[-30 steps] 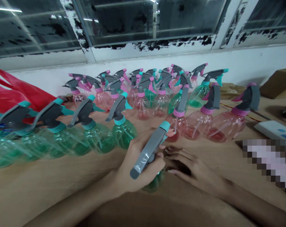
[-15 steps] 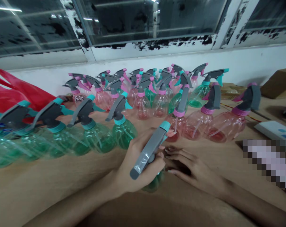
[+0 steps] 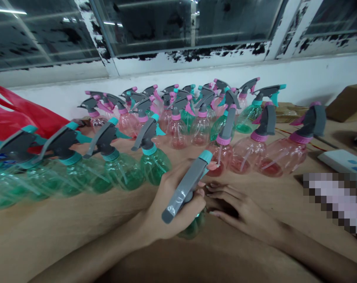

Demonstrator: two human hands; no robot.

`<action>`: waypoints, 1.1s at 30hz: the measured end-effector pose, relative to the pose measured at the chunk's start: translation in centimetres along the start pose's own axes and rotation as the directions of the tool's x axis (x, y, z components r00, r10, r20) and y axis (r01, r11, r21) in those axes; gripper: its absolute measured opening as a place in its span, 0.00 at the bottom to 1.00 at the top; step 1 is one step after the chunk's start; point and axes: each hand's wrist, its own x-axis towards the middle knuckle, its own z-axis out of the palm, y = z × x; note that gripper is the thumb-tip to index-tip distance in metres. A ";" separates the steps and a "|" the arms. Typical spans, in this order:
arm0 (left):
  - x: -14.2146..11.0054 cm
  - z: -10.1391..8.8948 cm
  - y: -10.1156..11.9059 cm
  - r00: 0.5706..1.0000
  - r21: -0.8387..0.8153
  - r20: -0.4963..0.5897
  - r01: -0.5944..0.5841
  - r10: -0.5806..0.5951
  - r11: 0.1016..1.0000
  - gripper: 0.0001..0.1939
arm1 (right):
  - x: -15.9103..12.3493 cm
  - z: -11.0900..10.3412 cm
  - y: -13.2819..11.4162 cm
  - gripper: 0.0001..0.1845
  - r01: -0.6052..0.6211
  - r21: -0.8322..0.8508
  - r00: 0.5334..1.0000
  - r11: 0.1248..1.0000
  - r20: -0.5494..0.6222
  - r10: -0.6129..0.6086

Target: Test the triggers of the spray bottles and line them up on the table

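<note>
Grips a green spray bottle (image 3: 194, 227) near the center of the frame with the left hand (image 3: 174, 200), clenched about the neck just below the grey trigger head (image 3: 186, 190). Points the head's turquoise nozzle (image 3: 206, 156) toward the upper right and its rounded grey rear end toward the lower left. Shows only a little green body beneath the fingers; cannot tell whether the base touches the table (image 3: 87, 232).

Holds nothing in the right hand (image 3: 240, 206), to the right of the bottle, with fingers spread and slightly bent, palm down, low over the table. Brings those fingertips close beside the bottle; cannot tell whether they touch it.

Stretches from the left edge to the center in a row of green bottles with turquoise collars (image 3: 124, 173), all upright. Continues right of center in three pink bottles with pink collars (image 3: 249, 155). Fills the space behind with a crowded group of pink and green bottles (image 3: 177, 135), along the white wall (image 3: 308, 78).

Includes a red plastic bag (image 3: 31, 114) at the left, a cardboard box (image 3: 349, 104) at the upper right, and a white box (image 3: 340, 159) near the right edge, just above a pixelated patch.
</note>
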 end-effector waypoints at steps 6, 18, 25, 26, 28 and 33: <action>-0.5 -0.1 0.4 0.998 0.003 0.010 0.069 -0.069 0.998 0.14 | -0.3 0.3 0.2 0.22 0.000 -0.077 1.000 0.997 0.007 0.001; -0.1 -0.2 -0.1 1.000 0.121 -0.019 0.020 -0.018 0.992 0.14 | -0.3 0.6 -0.2 0.21 0.076 -0.188 0.997 0.979 0.011 -0.075; -0.1 0.1 -0.3 0.999 0.131 -0.046 0.035 -0.029 0.991 0.10 | -0.6 0.6 -0.7 0.20 0.033 -0.263 0.997 0.964 -0.052 -0.049; -0.1 0.1 -0.3 0.998 0.137 -0.048 0.039 -0.033 0.990 0.09 | -0.7 0.6 -0.7 0.20 0.030 -0.267 0.997 0.963 -0.064 -0.049; -0.1 0.1 -0.2 0.998 0.142 -0.055 0.046 -0.039 0.989 0.08 | -0.7 0.7 -0.8 0.20 0.025 -0.278 0.996 0.960 -0.076 -0.048; -0.1 0.1 0.0 0.997 0.125 -0.057 0.060 -0.053 0.990 0.08 | -0.8 0.7 -0.9 0.20 0.027 -0.297 0.997 0.954 -0.059 -0.047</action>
